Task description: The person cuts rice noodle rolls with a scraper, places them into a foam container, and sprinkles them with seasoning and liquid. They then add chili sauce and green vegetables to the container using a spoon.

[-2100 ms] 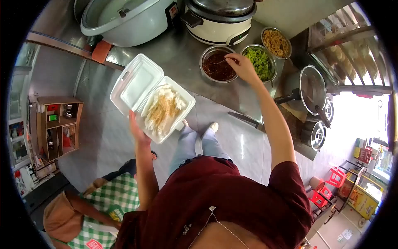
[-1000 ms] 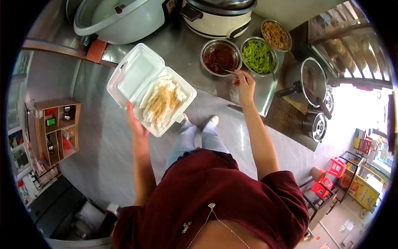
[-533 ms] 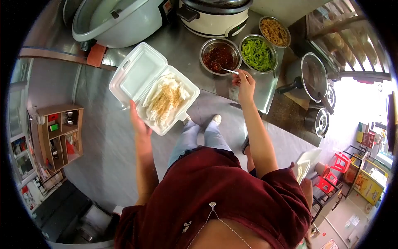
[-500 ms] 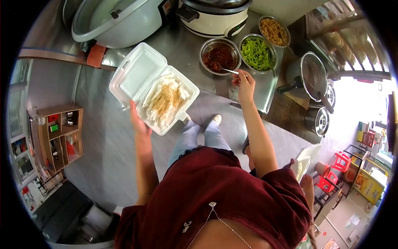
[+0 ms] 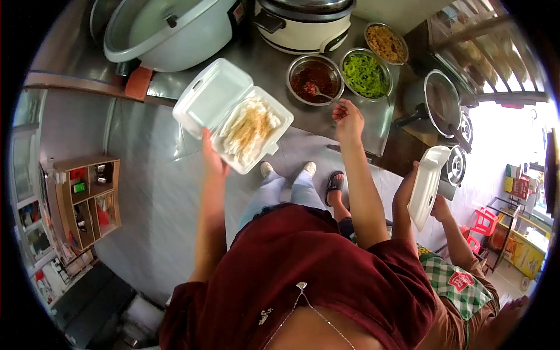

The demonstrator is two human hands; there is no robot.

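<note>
Right hand point(image 5: 349, 119) pinches spoon point(image 5: 321, 94) in sauce bowl point(image 5: 289, 83); left hand point(image 5: 214, 160) grips foam box point(image 5: 213, 96).

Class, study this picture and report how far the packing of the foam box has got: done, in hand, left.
Done: white food with a brown topping lies in the foam box, which the left hand holds. In hand: the right hand holds a spoon with its tip in the bowl of red sauce. Left: no red sauce shows on the food, and the lid stands open.
</note>
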